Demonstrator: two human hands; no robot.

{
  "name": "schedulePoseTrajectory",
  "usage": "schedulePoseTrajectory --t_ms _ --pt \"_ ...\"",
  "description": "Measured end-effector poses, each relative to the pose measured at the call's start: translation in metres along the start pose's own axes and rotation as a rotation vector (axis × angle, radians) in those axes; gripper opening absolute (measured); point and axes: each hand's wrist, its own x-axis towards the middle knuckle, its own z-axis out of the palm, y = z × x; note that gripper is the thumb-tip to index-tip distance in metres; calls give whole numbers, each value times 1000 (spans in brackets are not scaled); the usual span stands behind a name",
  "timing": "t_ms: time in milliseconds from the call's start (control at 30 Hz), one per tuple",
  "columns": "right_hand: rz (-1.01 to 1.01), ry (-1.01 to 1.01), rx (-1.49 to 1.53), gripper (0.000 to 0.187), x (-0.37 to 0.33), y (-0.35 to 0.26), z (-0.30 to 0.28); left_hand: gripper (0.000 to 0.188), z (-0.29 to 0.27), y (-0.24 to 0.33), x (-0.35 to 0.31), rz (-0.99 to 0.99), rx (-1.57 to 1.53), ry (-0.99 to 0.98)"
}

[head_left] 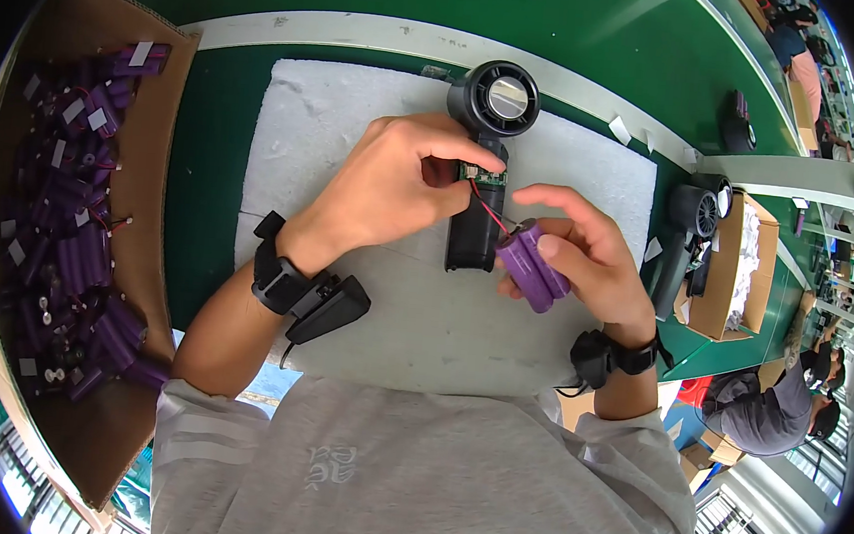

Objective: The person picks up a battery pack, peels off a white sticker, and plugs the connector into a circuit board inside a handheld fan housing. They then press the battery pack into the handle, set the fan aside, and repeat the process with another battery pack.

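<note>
Two bare hands work over one white foam pad (289, 106) on the green desk (210, 150), each wrist strapped with a black device. One black handheld fan (472, 240) lies on the pad with its single round head pointing away from the person, and one green circuit board (492, 178) shows in its open handle. One battery pack (532, 265) of two purple cells side by side is off to the right of that handle, joined toward the board by a thin pair of wires (490, 210), one red and one dark.

The left hand (394, 179) comes over the fan from the left, index finger and thumb parted and bent, the index fingertip at the board and the thumb by the wires; whether it pinches anything cannot be told. The right hand (593, 255) is closed around the pack, its thumb pressed on the upper cell end and its index finger stretched out free toward the fan. The pack thus sits within the right hand's grasp, to the right of and nearer the person than the left hand's fingertips.

At the left stands one large cardboard box (140, 345) with many purple packs (81, 260), too jumbled to count; at the right, one smaller box (719, 280) holds white pieces
</note>
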Motion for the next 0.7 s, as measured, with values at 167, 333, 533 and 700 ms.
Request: schedulePoseTrajectory --t_ms 167,333,533,700 --pt "125 -96 397 67 -6 -11 2 34 -4 -1 -1 38 55 -45" --pt "39 -243 323 91 -7 2 -1 30 -3 2 1 96 113 -23" --pt "228 -121 235 100 -5 -9 5 29 -3 -2 0 147 158 7" --pt "-111 -52 -122 90 -2 -1 4 28 0 -2 -1 160 158 47"
